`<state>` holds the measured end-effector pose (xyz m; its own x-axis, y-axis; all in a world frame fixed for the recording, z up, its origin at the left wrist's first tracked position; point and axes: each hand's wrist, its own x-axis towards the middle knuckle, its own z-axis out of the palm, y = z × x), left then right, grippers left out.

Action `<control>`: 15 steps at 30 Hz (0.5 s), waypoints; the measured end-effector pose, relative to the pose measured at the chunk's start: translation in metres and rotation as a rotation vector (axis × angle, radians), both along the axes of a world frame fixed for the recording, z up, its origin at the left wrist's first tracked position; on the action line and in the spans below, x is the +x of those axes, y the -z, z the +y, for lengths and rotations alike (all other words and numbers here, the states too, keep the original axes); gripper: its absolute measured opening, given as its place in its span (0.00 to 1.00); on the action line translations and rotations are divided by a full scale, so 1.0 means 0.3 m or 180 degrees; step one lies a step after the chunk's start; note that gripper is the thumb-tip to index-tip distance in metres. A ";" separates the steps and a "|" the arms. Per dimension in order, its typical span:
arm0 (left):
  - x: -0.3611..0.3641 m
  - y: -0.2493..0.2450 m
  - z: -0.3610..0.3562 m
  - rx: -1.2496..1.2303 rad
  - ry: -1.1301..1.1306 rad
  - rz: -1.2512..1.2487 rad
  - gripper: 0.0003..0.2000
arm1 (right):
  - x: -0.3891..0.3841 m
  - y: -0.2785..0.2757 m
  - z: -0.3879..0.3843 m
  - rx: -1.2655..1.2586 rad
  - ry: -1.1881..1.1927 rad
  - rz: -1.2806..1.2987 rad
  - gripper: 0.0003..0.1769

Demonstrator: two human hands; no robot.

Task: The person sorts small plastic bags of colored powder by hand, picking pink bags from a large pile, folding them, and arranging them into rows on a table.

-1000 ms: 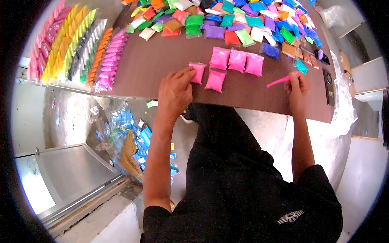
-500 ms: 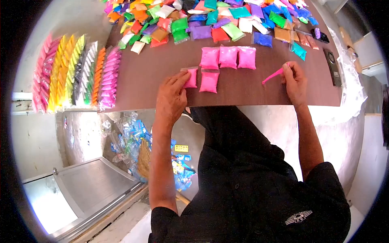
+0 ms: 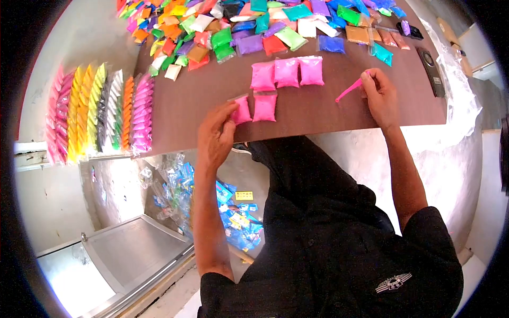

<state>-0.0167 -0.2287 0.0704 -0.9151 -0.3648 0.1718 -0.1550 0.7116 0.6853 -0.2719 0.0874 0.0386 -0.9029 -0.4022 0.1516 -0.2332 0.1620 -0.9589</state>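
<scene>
My left hand (image 3: 217,133) lies at the left edge of a small pink packet (image 3: 242,109), fingertips touching it and fingers stretched out. Beside that packet is another pink packet (image 3: 264,107), and three more form a row just behind: a left one (image 3: 262,77), a middle one (image 3: 287,72) and a right one (image 3: 311,71). On the right, my right hand (image 3: 380,97) pinches a thin pink plastic stick (image 3: 348,90) between thumb and fingers. Its narrow end points down and left, over the brown table (image 3: 212,85).
A big heap of coloured packets (image 3: 249,26) covers the table's far side. Strips of stacked packets (image 3: 101,114) stand at the left. A dark flat device (image 3: 429,71) lies near the right edge. Plastic wrappers (image 3: 238,222) litter the floor below.
The view has tilted and shifted slightly. My left fingers have slid back from on top of the pink packet to its left edge. My right hand still holds the stick.
</scene>
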 end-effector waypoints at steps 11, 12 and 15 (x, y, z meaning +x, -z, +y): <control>-0.018 -0.036 0.052 -0.1231 0.0058 0.0239 0.20 | -0.017 0.029 -0.013 -0.0032 0.0068 0.0334 0.10; -0.022 -0.030 0.045 -0.1271 0.0064 0.0271 0.20 | -0.019 0.036 -0.013 -0.0052 0.0080 0.0396 0.10; -0.029 -0.034 0.060 -0.0463 -0.0181 0.0207 0.18 | -0.022 0.044 -0.010 -0.0103 0.0049 0.0306 0.10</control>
<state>-0.0253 -0.2106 0.0806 -0.8789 -0.3827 0.2847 -0.1567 0.7953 0.5856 -0.2786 0.0844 0.0255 -0.8897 -0.3818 0.2505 -0.3220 0.1355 -0.9370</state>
